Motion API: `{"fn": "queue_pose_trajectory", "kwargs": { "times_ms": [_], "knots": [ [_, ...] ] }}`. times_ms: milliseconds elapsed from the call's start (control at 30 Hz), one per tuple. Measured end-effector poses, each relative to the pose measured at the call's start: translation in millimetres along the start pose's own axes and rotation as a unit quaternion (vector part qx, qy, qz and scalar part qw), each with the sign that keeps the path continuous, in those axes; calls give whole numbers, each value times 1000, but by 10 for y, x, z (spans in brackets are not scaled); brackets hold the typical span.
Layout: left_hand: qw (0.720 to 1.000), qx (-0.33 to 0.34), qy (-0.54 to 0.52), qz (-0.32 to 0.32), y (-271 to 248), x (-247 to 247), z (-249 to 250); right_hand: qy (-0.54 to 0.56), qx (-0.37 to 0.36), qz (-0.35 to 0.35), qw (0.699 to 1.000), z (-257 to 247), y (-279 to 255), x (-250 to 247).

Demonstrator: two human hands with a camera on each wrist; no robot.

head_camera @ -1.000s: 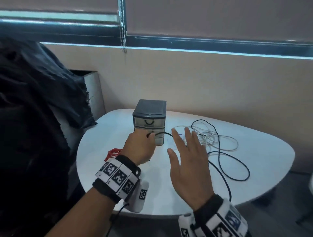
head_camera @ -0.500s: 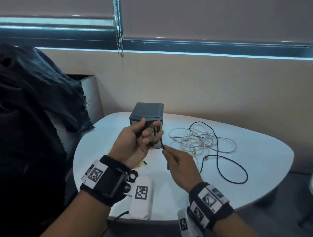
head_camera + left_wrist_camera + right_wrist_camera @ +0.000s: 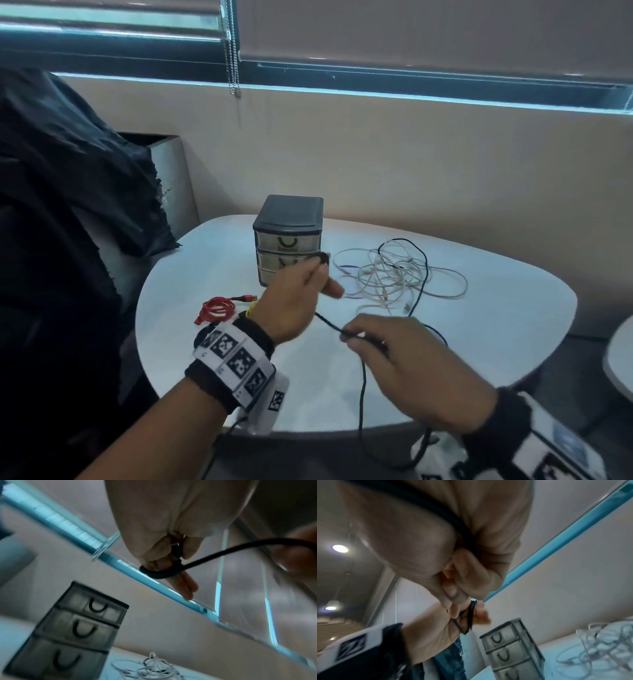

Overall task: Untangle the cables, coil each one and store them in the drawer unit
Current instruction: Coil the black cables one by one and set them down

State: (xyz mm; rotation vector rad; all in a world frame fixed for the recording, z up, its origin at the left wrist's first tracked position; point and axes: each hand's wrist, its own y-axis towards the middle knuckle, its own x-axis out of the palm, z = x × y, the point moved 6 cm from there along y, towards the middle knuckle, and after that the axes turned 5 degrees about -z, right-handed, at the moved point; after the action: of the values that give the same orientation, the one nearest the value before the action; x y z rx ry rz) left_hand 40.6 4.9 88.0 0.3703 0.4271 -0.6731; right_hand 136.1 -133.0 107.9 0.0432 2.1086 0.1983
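Drawers closed; black cable loops left fingers

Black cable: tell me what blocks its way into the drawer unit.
All three drawers of the drawer unit are shut. The black cable is only partly coiled on the left hand, its far stretch running under the white cables.

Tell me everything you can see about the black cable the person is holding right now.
The black cable is thin, round and matte, like rubber-coated cord. One end is wound in a few tight turns around two extended fingers of the left hand, whose thumb presses on the turns. From there it runs taut to the right hand, which pinches it, then hangs below the table edge. Farther along it loops across the tabletop and through the white cables.
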Motion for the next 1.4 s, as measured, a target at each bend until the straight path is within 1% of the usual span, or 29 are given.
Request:
{"fn": "queue_pose_trajectory", "kwargs": {
  "times_ms": [67, 133, 200, 267, 333, 367, 400, 467, 533, 567, 600, 633, 700, 733, 767, 800, 867, 933, 1000, 1067, 1133, 1200, 1267, 1300, 1333, 1400],
  "knots": [
    [992, 35, 112, -56, -78, 97, 69, -41, 6, 44, 998, 112, 36, -208],
    [978, 75, 169, -99, -157, 163, 99, -96, 27, 74, 992, 261, 76, -367],
    [964, 112, 212, -118, -198, 170, 87, -128, 65, 82, 986, 409, 109, -519],
    [952, 116, 253, -131, -200, 140, 16, -107, 115, 82, 984, 567, 133, -710],
    [940, 110, 294, -132, -188, 100, -58, -32, 157, 91, 983, 721, 139, -929],
    [935, 108, 312, -130, -190, 88, -87, 14, 172, 85, 981, 764, 136, -1008],
    [930, 107, 328, -125, -197, 81, -98, 53, 181, 59, 980, 794, 133, -1048],
    [925, 105, 352, -99, -207, 57, -108, 102, 177, -41, 978, 785, 128, -1021],
    [931, 64, 354, -60, -182, -22, -156, 120, 176, -145, 966, 768, 92, -930],
    [936, 29, 347, -44, -153, -84, -202, 102, 178, -171, 964, 774, 81, -916],
    [943, -14, 332, -31, -122, -153, -256, 69, 179, -170, 966, 801, 81, -927],
    [950, -59, 305, -20, -90, -220, -325, 32, 181, -144, 972, 830, 89, -963],
    [964, -135, 229, -7, -79, -305, -421, -8, 182, -49, 982, 831, 63, -1042],
    [969, -159, 191, -11, -82, -310, -447, -11, 170, -8, 985, 759, 29, -1043],
    [971, -177, 157, -24, -86, -289, -458, 0, 147, 13, 989, 645, -11, -991],
    [973, -189, 128, -42, -96, -252, -456, 23, 118, 16, 993, 526, -54, -879],
    [974, -199, 80, -73, -133, -179, -402, 79, 67, -11, 995, 285, -154, -562],
    [977, -189, 13, -99, -172, -110, -306, 91, 34, -26, 995, 148, -207, -262],
    [976, -168, -69, -116, -209, -75, -193, 62, 3, -7, 998, 126, -174, -46],
    [968, -156, -158, -117, -241, -75, -105, 63, 0, 17, 998, 170, -59, 97],
    [949, -154, -252, -112, -261, -69, -51, 145, 27, 36, 988, 235, 114, 168],
    [922, -154, -343, -97, -256, -60, -25, 246, 32, 90, 965, 292, 296, 183],
    [878, -153, -447, -77, -236, -61, -25, 362, 61, 152, 918, 413, 433, 170],
    [851, -145, -500, -70, -214, -62, -29, 409, 82, 165, 894, 469, 478, 185],
    [825, -134, -546, -63, -182, -57, -41, 446, 103, 164, 874, 516, 516, 225],
    [782, -108, -612, -45, -89, -43, -96, 497, 142, 133, 846, 582, 577, 372]
  ]
}}
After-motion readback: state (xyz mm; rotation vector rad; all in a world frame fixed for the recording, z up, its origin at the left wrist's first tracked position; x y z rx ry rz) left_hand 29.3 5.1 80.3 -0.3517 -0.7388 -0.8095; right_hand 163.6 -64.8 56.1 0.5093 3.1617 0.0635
